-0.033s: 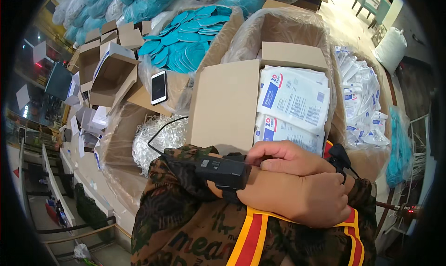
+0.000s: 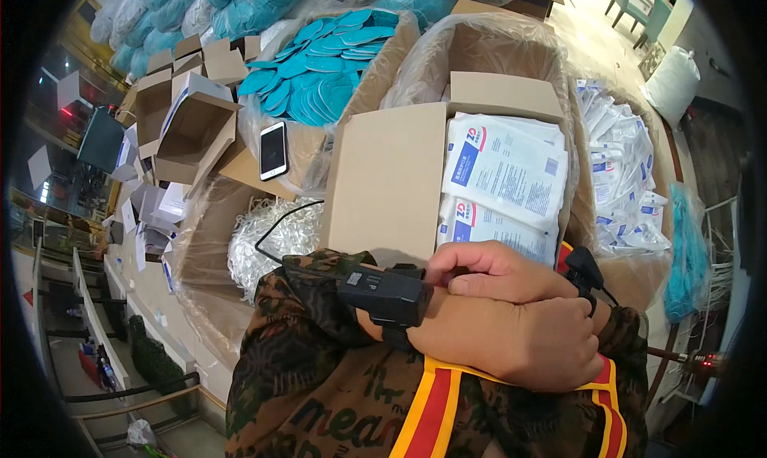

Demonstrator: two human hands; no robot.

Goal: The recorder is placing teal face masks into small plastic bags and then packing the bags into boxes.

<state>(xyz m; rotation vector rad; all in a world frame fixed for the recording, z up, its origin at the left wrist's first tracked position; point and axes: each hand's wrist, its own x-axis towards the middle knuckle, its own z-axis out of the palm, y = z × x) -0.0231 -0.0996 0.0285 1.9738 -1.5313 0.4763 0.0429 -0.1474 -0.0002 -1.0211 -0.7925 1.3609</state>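
My forearms are crossed in front of me. My left hand (image 2: 551,344), its arm bearing a black wrist device (image 2: 387,296), lies with curled fingers by my right wrist; its fingertips are hidden. Over my left forearm rests my right hand (image 2: 491,272), fingers bent and closed beside that device; what they grip, if anything, is hidden. A second black device (image 2: 587,278) sits at my right wrist. Just beyond the hands, flat white packets (image 2: 507,166) with blue and red print fill an open cardboard box (image 2: 386,186). A red-and-yellow strap (image 2: 438,402) crosses my camouflage clothing.
A phone (image 2: 273,151) lies left of the box, near a heap of teal round pads (image 2: 319,74). White strands (image 2: 272,238) sit in a lined carton at left. More white packets (image 2: 623,170) fill a carton at right. Empty small cartons (image 2: 192,130) are piled far left.
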